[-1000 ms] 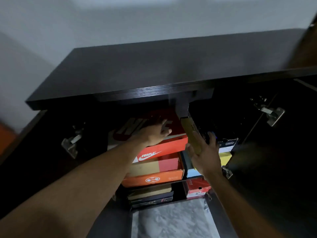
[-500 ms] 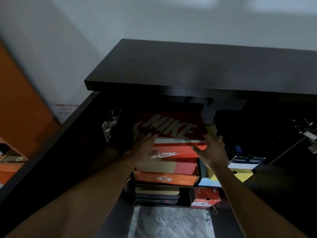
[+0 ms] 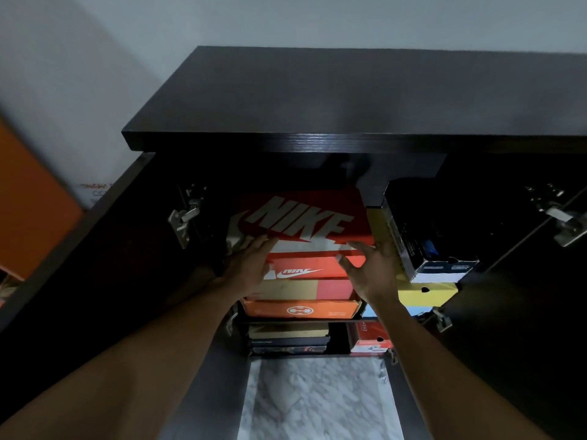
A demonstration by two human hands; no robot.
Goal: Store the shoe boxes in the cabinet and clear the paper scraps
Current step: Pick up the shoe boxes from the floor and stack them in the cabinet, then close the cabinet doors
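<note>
A: Since the red box (image 3: 301, 214) tops the left stack (image 3: 301, 293) in the cabinet (image 3: 349, 106), why flat palms?
B: Head view: left hand (image 3: 251, 265) and right hand (image 3: 371, 271), fingers straight, grasping nothing, press its front edge, likely to slide it home.
A: Changed?
B: A second ago the left lay on the lid, the right by the divider (image 3: 373, 192).

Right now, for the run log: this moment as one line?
step: shelving | left hand: open, on red Nike box front | right hand: open, same box front | box: atop stack in cabinet
</note>
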